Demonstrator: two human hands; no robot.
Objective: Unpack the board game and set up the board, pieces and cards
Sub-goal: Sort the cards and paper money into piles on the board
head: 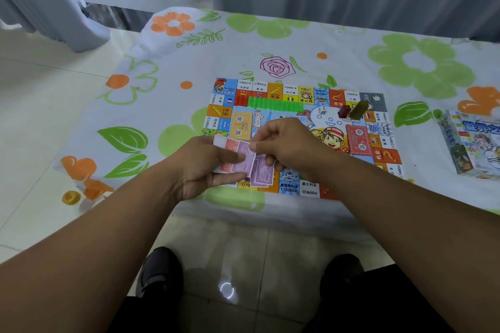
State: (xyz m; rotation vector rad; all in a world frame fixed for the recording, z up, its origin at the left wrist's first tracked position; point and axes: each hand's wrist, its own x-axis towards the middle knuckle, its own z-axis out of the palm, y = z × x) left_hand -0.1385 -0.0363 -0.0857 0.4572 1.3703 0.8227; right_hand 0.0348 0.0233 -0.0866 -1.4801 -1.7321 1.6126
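Observation:
The colourful game board (pixel 359 143) lies flat on the flowered tablecloth. My left hand (pixel 205 167) holds a small stack of paper money (pixel 240 155), pink and purple notes, over the board's near left corner. My right hand (pixel 286 143) pinches the top edge of a purple note in that stack. Another purple note (pixel 261 174) marked 5000 lies just below on the board. A row of green plastic pieces (pixel 274 103) sits along the far side, with a white die (pixel 322 111) and red and olive pieces (pixel 354 111) to the right. Yellow (pixel 240 126) and red (pixel 358 140) card stacks lie on the board.
The game box (pixel 470 143) stands on the table at the far right. The table's left corner hangs near a yellow object (pixel 71 197) on the tiled floor. Grey curtains hang behind the table. My shoes (pixel 159 270) are under the near edge.

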